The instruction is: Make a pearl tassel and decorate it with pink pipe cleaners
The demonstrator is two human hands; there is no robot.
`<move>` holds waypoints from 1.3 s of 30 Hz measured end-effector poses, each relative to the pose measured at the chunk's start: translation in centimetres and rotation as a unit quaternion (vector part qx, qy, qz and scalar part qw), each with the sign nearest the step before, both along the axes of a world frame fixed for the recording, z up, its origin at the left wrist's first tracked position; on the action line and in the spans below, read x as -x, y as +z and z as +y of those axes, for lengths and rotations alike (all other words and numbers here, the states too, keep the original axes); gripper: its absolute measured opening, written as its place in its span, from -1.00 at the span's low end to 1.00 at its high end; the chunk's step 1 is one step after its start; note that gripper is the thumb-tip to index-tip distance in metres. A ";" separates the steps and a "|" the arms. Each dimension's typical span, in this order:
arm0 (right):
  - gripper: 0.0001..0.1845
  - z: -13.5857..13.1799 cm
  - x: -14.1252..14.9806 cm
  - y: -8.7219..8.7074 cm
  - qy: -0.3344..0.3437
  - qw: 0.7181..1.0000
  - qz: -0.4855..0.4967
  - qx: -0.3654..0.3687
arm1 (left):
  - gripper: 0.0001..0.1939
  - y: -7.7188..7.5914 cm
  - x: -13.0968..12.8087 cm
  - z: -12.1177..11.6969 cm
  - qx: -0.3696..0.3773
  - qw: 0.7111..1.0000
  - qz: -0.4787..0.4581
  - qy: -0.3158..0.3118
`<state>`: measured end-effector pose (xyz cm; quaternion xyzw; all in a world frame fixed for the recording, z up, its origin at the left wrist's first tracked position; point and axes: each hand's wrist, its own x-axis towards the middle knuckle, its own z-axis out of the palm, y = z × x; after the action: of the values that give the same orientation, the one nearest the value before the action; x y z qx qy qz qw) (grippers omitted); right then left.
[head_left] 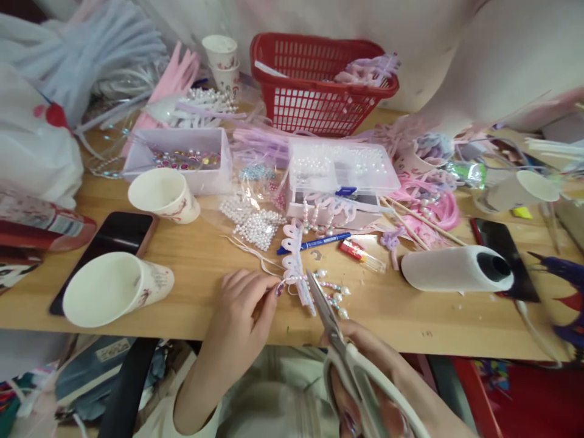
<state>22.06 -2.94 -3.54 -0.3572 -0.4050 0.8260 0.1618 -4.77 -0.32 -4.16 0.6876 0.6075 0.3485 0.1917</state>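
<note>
A pale lilac looped pipe-cleaner strip lies on the table with strings of pink, blue and white beads hanging from its right side. My left hand pinches the thread end at the strip's left edge, thumb against forefinger. From there a loose white thread trails up and to the left. In my right hand are scissors with light grey handles. Their blades look nearly closed, and the tips reach the strip's right side; whether they touch it I cannot tell.
Beyond my hands lie a blue pen, a lighter and loose pearl beads. Paper cups and a phone are at left. A white thread spool lies at right. A red basket and a clear bead box stand behind.
</note>
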 end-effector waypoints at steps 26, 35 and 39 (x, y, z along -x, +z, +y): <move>-0.31 3.8 3.0 2.9 0.059 0.994 -0.094 0.005 | -0.82 0.7 -0.1 -0.9 -0.013 0.998 0.059 -0.027; -0.37 4.4 3.7 2.5 0.092 0.989 -0.112 0.029 | -0.81 0.6 0.0 -1.1 -0.014 0.998 0.066 -0.020; -0.39 4.4 4.2 2.8 0.092 0.986 -0.139 0.004 | -0.79 0.7 0.0 -1.2 -0.013 0.998 0.060 -0.010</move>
<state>17.84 1.47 -0.75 -0.4305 -0.4516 0.7811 0.0252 -4.75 -1.53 -3.51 0.7155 0.6065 0.3127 0.1500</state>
